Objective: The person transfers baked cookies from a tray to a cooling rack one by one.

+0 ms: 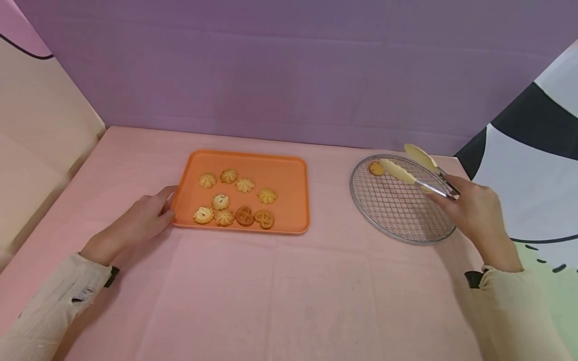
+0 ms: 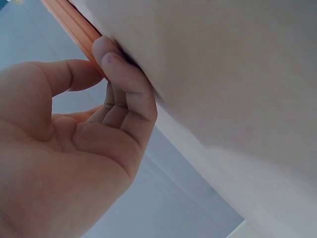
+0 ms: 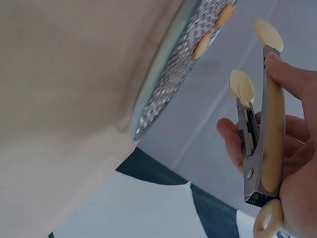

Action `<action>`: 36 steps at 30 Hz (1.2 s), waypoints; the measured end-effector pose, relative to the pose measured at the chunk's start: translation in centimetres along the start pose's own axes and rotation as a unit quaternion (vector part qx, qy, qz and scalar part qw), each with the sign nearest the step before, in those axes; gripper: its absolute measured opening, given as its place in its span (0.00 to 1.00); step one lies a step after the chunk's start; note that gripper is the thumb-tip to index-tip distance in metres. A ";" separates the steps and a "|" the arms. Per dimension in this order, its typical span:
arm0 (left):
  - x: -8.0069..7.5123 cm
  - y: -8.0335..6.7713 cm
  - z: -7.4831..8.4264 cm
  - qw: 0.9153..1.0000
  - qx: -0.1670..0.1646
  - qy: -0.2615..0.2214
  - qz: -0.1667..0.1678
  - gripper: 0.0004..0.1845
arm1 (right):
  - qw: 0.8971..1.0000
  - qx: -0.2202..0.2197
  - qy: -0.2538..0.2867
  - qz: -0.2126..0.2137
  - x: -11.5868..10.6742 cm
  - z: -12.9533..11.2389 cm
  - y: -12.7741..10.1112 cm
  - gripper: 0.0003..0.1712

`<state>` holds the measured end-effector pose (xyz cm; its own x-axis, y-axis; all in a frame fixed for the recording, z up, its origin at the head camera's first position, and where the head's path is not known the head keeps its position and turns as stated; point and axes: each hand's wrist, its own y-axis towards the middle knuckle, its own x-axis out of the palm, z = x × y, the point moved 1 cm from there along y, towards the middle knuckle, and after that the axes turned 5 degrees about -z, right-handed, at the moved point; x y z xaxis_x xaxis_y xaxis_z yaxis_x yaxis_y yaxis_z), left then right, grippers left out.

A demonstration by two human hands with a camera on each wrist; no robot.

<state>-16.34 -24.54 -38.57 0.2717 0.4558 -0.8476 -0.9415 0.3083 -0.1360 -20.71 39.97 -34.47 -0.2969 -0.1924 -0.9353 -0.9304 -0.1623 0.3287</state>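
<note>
My left hand (image 1: 146,215) pinches the left edge of an orange tray (image 1: 289,173); in the left wrist view the thumb is on one side of the rim and fingers curl round the other. Several cookies lie on the tray, among them a swirled one (image 1: 267,196), a fluted round one (image 1: 221,201) and a pretzel-shaped one (image 1: 245,216). My right hand (image 1: 480,208) grips metal tongs (image 3: 270,124) with cream tips, which stand spread apart above a round wire rack (image 1: 397,210). A round cookie (image 1: 376,168) shows on the rack; the right wrist view shows a second cookie (image 3: 201,46).
A pink cloth (image 1: 316,296) covers the table beneath the tray and the rack. Behind it rises a purple backdrop (image 1: 289,75), with a pale panel (image 1: 40,115) at the left and a black-and-white patterned one (image 1: 533,175) at the right.
</note>
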 end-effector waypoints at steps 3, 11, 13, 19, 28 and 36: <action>0.0 0.0 0.0 1.000 0.001 -0.001 0.000 0.30 | 1.000 -0.012 0.015 0.010 0.0 -0.9 0.0 0.34; 0.0 0.1 -0.1 1.000 0.002 0.006 0.002 0.30 | 0.999 -0.027 0.042 0.001 -0.3 -3.5 -0.1 0.36; 0.0 0.1 -0.1 1.000 0.002 0.006 0.001 0.30 | 0.998 -0.032 0.046 -0.004 -0.4 -4.2 -0.1 0.36; 0.0 0.1 -0.1 1.000 0.002 0.009 0.002 0.30 | 0.997 -0.050 0.053 -0.012 -0.6 -6.3 -0.3 0.38; 0.0 0.3 -0.1 1.000 0.000 0.011 0.001 0.30 | 0.994 -0.085 0.060 -0.013 -0.4 -9.5 -0.7 0.40; 0.3 0.1 -0.2 1.000 0.002 0.015 0.004 0.30 | 0.985 -0.148 0.084 0.013 0.9 -11.6 -0.9 0.40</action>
<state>-16.37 -24.56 -38.90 0.2577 0.4335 -0.8635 -0.9430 0.3076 -0.1270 -17.64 28.72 -34.07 -0.2566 -0.3540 -0.8994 -0.8125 -0.4249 0.3990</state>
